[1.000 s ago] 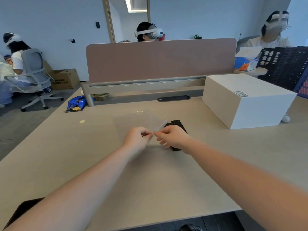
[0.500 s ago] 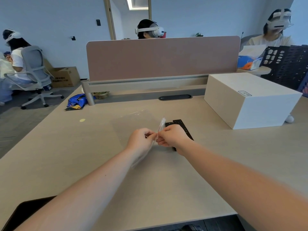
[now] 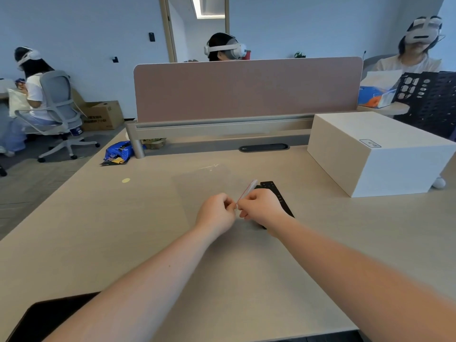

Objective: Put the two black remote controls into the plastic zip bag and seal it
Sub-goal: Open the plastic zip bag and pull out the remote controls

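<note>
A clear plastic zip bag lies flat on the desk, its zip edge with a red line raised at the right. My left hand and my right hand pinch that zip edge close together, fingertips almost touching. Black remote controls lie on the desk just behind and under my right hand; mostly one shows, the rest is hidden by the hand.
A large white box stands at the right of the desk. A pink divider panel closes the far edge. A dark object sits at the near left corner. People with headsets sit beyond.
My hands have drawn closer together on the bag's zip edge, which has lifted slightly from the desk. The remotes have not moved.
</note>
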Action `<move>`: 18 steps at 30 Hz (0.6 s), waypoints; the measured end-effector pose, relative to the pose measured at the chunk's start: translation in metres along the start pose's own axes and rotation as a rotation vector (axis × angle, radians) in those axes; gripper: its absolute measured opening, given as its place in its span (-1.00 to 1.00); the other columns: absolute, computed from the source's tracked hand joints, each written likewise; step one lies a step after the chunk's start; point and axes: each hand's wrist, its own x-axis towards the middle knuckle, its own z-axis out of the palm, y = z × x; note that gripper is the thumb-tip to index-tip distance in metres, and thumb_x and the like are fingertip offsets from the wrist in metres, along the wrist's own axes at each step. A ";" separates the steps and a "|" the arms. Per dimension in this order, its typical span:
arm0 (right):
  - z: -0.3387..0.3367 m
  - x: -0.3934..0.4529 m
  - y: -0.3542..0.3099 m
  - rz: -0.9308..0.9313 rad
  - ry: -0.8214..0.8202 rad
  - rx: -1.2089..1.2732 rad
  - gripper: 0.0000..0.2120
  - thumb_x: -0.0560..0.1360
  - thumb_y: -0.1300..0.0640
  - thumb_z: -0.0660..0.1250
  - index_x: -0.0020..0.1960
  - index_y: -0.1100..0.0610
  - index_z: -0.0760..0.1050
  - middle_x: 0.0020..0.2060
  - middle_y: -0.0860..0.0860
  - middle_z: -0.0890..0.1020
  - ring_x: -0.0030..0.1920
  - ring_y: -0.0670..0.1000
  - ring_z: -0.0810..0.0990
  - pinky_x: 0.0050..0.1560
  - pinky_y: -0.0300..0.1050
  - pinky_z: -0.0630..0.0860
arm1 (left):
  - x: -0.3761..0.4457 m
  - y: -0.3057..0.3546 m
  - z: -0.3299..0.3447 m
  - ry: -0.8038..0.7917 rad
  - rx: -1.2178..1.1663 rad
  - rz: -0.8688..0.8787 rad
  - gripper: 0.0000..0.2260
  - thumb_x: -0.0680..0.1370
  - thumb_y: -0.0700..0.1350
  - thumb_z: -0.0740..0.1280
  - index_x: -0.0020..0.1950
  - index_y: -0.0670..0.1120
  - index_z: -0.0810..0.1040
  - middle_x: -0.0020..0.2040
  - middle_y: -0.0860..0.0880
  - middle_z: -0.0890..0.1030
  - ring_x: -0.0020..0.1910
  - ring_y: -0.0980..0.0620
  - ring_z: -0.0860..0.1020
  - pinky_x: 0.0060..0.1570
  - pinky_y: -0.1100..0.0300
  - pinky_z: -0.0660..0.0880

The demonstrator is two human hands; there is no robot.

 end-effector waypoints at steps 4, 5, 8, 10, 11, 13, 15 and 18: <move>-0.003 0.002 0.003 -0.007 -0.024 0.002 -0.93 0.43 0.24 0.29 -0.17 0.22 0.54 -0.40 0.01 0.63 -0.36 -0.03 0.57 -0.16 -0.06 0.47 | -0.002 -0.003 -0.003 -0.020 -0.063 0.053 -0.89 0.51 -0.13 0.36 -0.12 -0.15 0.64 -0.18 -0.11 0.66 -0.24 -0.02 0.50 -0.17 0.20 0.42; -0.004 0.002 0.004 -0.007 -0.024 0.005 -0.95 0.44 0.24 0.30 -0.18 0.19 0.53 -0.40 0.02 0.63 -0.37 -0.06 0.57 -0.17 -0.08 0.47 | -0.002 -0.004 -0.005 -0.024 -0.054 0.069 -0.88 0.50 -0.12 0.37 -0.13 -0.15 0.65 -0.20 -0.10 0.66 -0.24 -0.02 0.51 -0.17 0.18 0.43; -0.002 0.003 0.006 -0.002 -0.036 0.020 -0.95 0.44 0.26 0.29 -0.20 0.18 0.50 -0.39 0.03 0.63 -0.37 -0.05 0.56 -0.18 -0.10 0.46 | -0.002 -0.005 -0.007 -0.035 0.032 0.114 -0.89 0.51 -0.13 0.35 -0.20 -0.12 0.59 -0.24 -0.08 0.61 -0.19 -0.10 0.55 -0.18 0.14 0.45; 0.000 0.002 0.005 0.006 -0.033 0.006 -0.91 0.42 0.27 0.27 -0.26 0.17 0.46 -0.42 0.05 0.62 -0.38 -0.02 0.54 -0.24 -0.13 0.43 | -0.002 -0.004 -0.008 -0.029 0.150 0.157 -0.88 0.53 -0.16 0.28 -0.22 -0.08 0.47 -0.18 -0.10 0.57 -0.11 -0.17 0.54 -0.17 0.07 0.43; 0.001 0.002 0.005 0.019 -0.016 -0.007 -0.88 0.41 0.27 0.25 -0.30 0.15 0.42 -0.44 0.07 0.61 -0.43 -0.03 0.52 -0.32 -0.17 0.39 | -0.001 -0.004 -0.010 -0.016 0.204 0.181 -0.87 0.54 -0.18 0.25 -0.21 -0.09 0.41 -0.13 -0.15 0.56 -0.08 -0.20 0.52 -0.15 0.02 0.43; 0.000 0.002 0.009 0.059 0.034 -0.026 -0.83 0.40 0.26 0.23 -0.35 0.13 0.34 -0.47 0.09 0.59 -0.55 -0.06 0.46 -0.43 -0.23 0.31 | 0.005 -0.005 -0.021 0.070 0.259 0.182 -0.90 0.55 -0.22 0.20 -0.16 -0.16 0.42 -0.05 -0.22 0.53 -0.05 -0.24 0.50 -0.12 -0.04 0.42; -0.003 0.002 0.013 0.098 0.064 -0.020 -0.82 0.39 0.26 0.21 -0.38 0.14 0.32 -0.50 0.07 0.58 -0.50 0.01 0.44 -0.41 -0.22 0.33 | 0.013 -0.010 -0.037 0.208 0.239 0.146 -0.91 0.56 -0.23 0.18 -0.09 -0.22 0.44 -0.02 -0.24 0.53 -0.03 -0.25 0.50 -0.10 -0.04 0.41; -0.001 0.000 0.013 0.112 0.052 0.001 -0.83 0.39 0.29 0.19 -0.36 0.15 0.30 -0.50 0.08 0.58 -0.46 0.05 0.44 -0.40 -0.22 0.35 | 0.018 -0.014 -0.049 0.315 0.200 0.141 -0.89 0.59 -0.22 0.14 -0.04 -0.22 0.42 -0.07 -0.28 0.57 -0.09 -0.28 0.52 -0.21 -0.02 0.39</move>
